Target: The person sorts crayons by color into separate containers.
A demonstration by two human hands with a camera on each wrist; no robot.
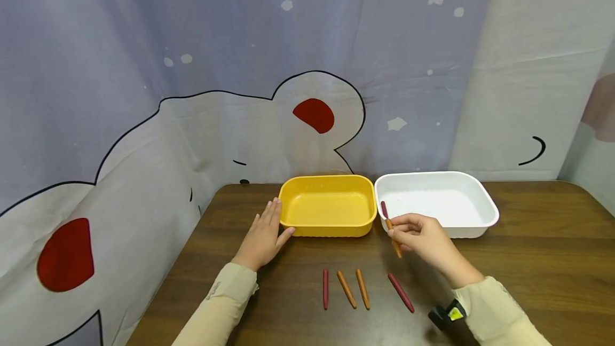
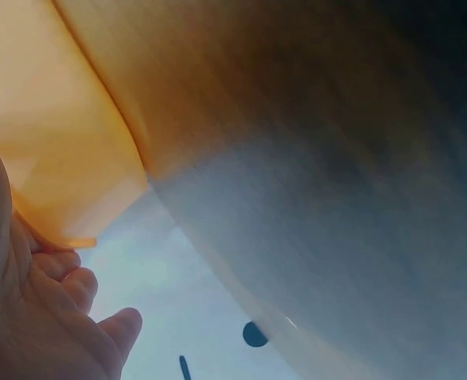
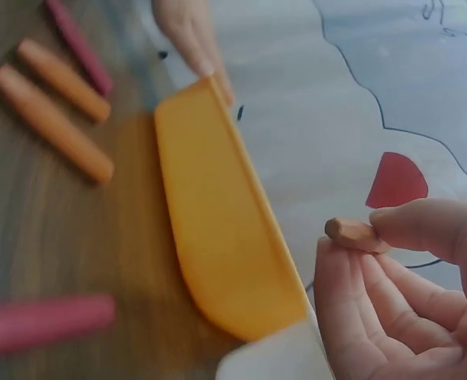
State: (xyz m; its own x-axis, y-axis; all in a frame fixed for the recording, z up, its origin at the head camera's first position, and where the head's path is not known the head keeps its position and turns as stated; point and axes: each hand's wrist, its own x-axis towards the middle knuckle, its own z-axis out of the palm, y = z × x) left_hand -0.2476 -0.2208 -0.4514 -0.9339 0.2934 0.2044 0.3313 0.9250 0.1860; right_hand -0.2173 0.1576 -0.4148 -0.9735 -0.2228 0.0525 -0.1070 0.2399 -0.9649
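Note:
My right hand (image 1: 423, 239) pinches an orange crayon-like stick (image 1: 396, 248) between thumb and fingers at the near left corner of the white tray (image 1: 485, 212). The stick's blunt end (image 3: 346, 231) shows in the right wrist view. Inside that tray, a dark red stick (image 1: 384, 209) leans at the left wall. My left hand (image 1: 261, 236) rests with extended fingers against the left side of the yellow tray (image 1: 331, 231). On the table in front lie two dark red sticks, one at the left (image 1: 325, 289) and one at the right (image 1: 401, 293), with two orange sticks (image 1: 347, 289) (image 1: 363, 289) between them.
Both trays stand side by side at the back of the brown wooden table (image 1: 543, 260). Behind them hangs a printed curtain (image 1: 230, 31). A black device (image 1: 447, 314) is strapped at the right wrist.

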